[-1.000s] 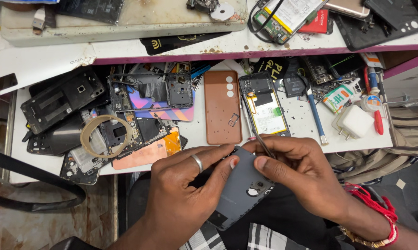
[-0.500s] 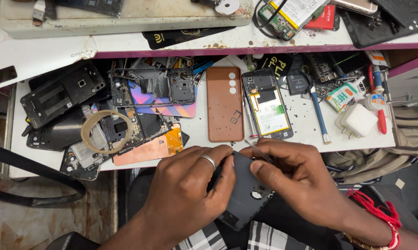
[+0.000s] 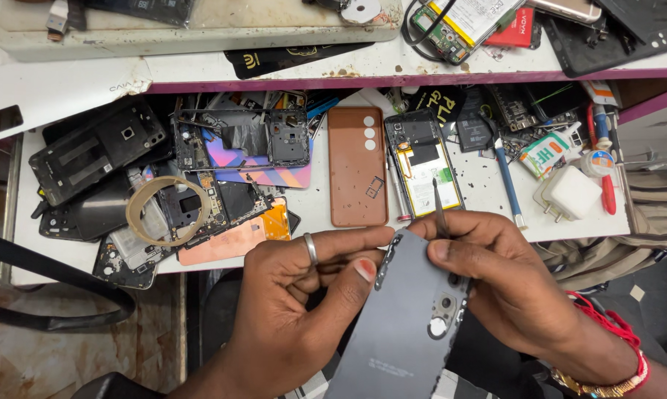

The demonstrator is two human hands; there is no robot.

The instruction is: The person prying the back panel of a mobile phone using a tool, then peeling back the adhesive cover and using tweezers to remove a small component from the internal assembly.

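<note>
- Head view: the grey phone (image 3: 407, 325) sits at lower centre of the frame, back panel up, held over the lap below the bench (image 3: 319, 199).
- Left hand (image 3: 296, 310) grasps the phone's left edge, thumb pressed on the panel, ringed finger curled above.
- Right hand (image 3: 511, 288) steadies the phone's right side and pinches the tweezers (image 3: 438, 210), tips pointing up toward the open phone (image 3: 422, 162) at upper centre.
- Judgement: work goes best with the thumb kept firm near the seam, the tweezers low and shallow at the top edge, and both wrists braced so nothing slips.
</note>
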